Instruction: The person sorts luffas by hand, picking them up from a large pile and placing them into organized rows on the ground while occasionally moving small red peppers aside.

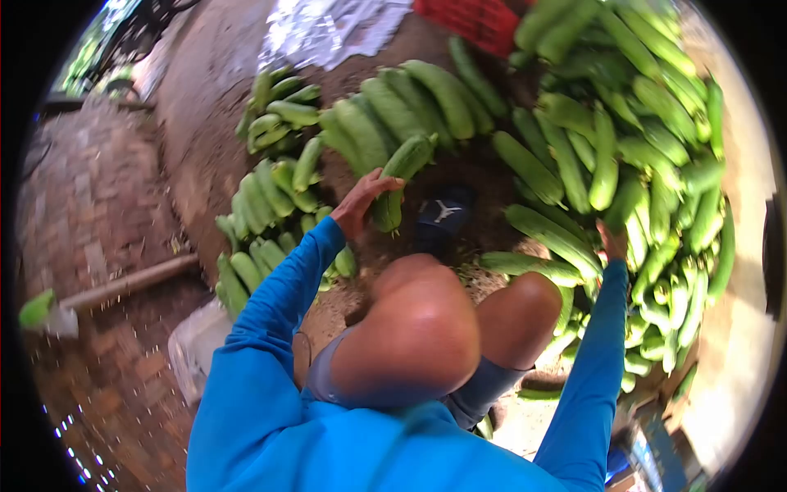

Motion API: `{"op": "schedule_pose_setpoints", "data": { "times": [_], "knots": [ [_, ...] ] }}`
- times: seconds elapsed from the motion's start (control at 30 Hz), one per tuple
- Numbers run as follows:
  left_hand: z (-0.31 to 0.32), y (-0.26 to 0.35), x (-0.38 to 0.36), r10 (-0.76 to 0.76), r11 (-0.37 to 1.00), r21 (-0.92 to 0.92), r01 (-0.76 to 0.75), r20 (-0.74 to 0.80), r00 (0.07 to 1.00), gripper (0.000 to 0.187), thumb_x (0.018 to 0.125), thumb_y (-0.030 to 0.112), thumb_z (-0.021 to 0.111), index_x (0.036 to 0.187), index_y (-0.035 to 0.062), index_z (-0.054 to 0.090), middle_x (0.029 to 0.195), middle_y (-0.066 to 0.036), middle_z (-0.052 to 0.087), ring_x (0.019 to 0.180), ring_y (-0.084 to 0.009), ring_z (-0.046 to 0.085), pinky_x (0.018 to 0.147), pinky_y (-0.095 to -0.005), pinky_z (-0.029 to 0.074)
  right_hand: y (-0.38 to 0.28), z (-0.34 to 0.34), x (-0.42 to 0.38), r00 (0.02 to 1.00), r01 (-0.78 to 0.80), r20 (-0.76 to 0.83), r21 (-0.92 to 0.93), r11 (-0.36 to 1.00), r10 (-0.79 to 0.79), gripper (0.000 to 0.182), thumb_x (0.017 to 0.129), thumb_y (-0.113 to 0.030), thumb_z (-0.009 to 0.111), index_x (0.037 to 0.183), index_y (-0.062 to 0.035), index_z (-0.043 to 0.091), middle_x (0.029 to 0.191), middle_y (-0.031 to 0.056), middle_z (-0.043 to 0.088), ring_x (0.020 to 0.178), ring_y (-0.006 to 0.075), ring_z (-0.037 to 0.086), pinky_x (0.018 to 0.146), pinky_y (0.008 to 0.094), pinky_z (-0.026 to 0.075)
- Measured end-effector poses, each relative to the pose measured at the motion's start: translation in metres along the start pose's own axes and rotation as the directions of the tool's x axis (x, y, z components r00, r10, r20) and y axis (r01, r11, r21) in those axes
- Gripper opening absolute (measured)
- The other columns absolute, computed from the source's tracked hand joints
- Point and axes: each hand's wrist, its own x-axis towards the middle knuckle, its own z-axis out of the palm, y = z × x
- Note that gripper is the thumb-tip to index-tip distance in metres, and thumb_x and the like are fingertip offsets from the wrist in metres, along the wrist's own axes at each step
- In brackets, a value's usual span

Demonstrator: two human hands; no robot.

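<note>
My left hand [366, 202] is wrapped round green cucumber-like vegetables [406, 160]; one points up and right, and another piece shows below the fingers, though whether they are separate is unclear. Beyond it a row of large green vegetables [385, 111] lies side by side on the soil. At the right, my right hand [613, 243] reaches into a big heap of the same vegetables [656, 180]. Its fingers are partly hidden against a vegetable [627, 199], and its grip cannot be made out.
Smaller rows of green vegetables [264, 197] lie at the left. A red crate [471, 23] and a silvery sheet [328, 31] are at the top. Woven matting [98, 189] with a wooden pole [131, 280] covers the far left. A dark sandal [444, 217] shows between my knees and the row.
</note>
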Motion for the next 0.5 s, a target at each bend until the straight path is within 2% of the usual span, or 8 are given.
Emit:
{"op": "schedule_pose_setpoints", "data": {
  "times": [0.07,0.1,0.17,0.23,0.33,0.37,0.43,0.5],
  "knots": [
    [0.007,-0.004,-0.007,0.077,0.969,-0.222,-0.107,-0.140,0.987,0.041,0.079,0.030,0.066,0.113,0.0103,0.053,0.090,-0.004,0.058,0.083,-0.0167,0.060,0.071,-0.0344,0.053,-0.019,-0.039,-0.018,0.998,-0.046,-0.035,-0.011,0.999,0.046,0.063,0.076,-0.031,0.076,0.127,-0.0076,0.048,0.115,0.0073,0.061,0.105,0.0242,0.060,0.064,0.0499,0.057],
    [-0.078,0.022,-0.036,0.121,0.976,-0.152,-0.156,-0.221,0.968,0.041,0.079,0.030,0.066,0.113,0.0103,0.053,0.090,-0.004,0.058,0.083,-0.0167,0.060,0.071,-0.0344,0.053,-0.027,0.045,-0.020,0.998,-0.030,0.053,0.130,0.991,0.023,0.062,0.076,-0.032,0.076,0.126,-0.0079,0.049,0.114,0.0067,0.061,0.105,0.0224,0.060,0.064,0.0507,0.057],
    [-0.115,0.005,-0.028,0.078,0.924,-0.322,-0.206,-0.367,0.927,0.039,0.078,0.031,0.067,0.109,0.0108,0.055,0.089,-0.004,0.057,0.081,-0.0166,0.061,0.061,-0.0341,0.052,-0.017,0.017,-0.020,0.999,-0.010,-0.052,0.118,0.993,0.016,0.060,0.076,-0.031,0.076,0.125,-0.0090,0.050,0.112,0.0055,0.061,0.104,0.0196,0.059,0.061,0.0452,0.056],
    [-0.154,-0.001,-0.024,0.269,0.893,-0.196,-0.405,-0.488,0.830,0.038,0.077,0.035,0.068,0.105,0.0120,0.057,0.090,-0.004,0.058,0.080,-0.0165,0.061,0.054,-0.0326,0.049,-0.023,0.004,-0.024,0.993,0.066,-0.109,0.127,0.990,-0.052,0.059,0.076,-0.030,0.076,0.125,-0.0086,0.050,0.109,0.0054,0.061,0.096,0.0178,0.060,0.053,0.0352,0.051],
    [-0.249,-0.020,-0.022,0.286,0.921,-0.053,-0.387,-0.584,0.760,0.043,0.074,0.044,0.070,0.103,0.0143,0.059,0.093,-0.005,0.061,0.084,-0.0178,0.060,0.063,-0.0374,0.048,-0.075,0.000,-0.060,0.983,0.023,-0.181,0.078,0.997,-0.008,0.053,0.076,-0.029,0.075,0.120,-0.0066,0.055,0.106,0.0059,0.062,0.088,0.0165,0.059,0.054,0.0319,0.048],
    [-0.262,-0.025,-0.028,0.283,0.884,-0.078,-0.462,-0.696,0.660,0.044,0.072,0.046,0.071,0.101,0.0148,0.061,0.093,-0.005,0.062,0.085,-0.0183,0.060,0.067,-0.0395,0.047,-0.089,-0.001,-0.071,0.980,0.030,-0.199,0.036,0.999,-0.022,0.051,0.077,-0.030,0.074,0.118,-0.0062,0.056,0.105,0.0060,0.062,0.087,0.0163,0.059,0.055,0.0321,0.048],
    [-0.281,-0.031,-0.054,0.210,0.928,-0.022,-0.371,-0.793,0.572,0.051,0.069,0.048,0.074,0.102,0.0126,0.061,0.096,-0.007,0.062,0.089,-0.0204,0.060,0.074,-0.0461,0.047,-0.094,-0.008,-0.081,0.986,0.114,-0.142,0.172,0.978,-0.090,0.047,0.077,-0.031,0.073,0.115,-0.0068,0.058,0.100,0.0040,0.063,0.081,0.0136,0.059,0.053,0.0288,0.046],
    [-0.311,-0.044,-0.068,0.075,0.984,-0.040,-0.171,-0.788,0.611,0.062,0.069,0.051,0.073,0.108,0.0059,0.057,0.098,-0.011,0.062,0.090,-0.0233,0.061,0.078,-0.0472,0.047,-0.104,0.001,-0.087,0.947,0.288,-0.211,0.212,0.934,-0.244,0.043,0.078,-0.031,0.072,0.112,-0.0080,0.059,0.092,0.0023,0.064,0.069,0.0099,0.057,0.046,0.0237,0.041]
  ]
}}
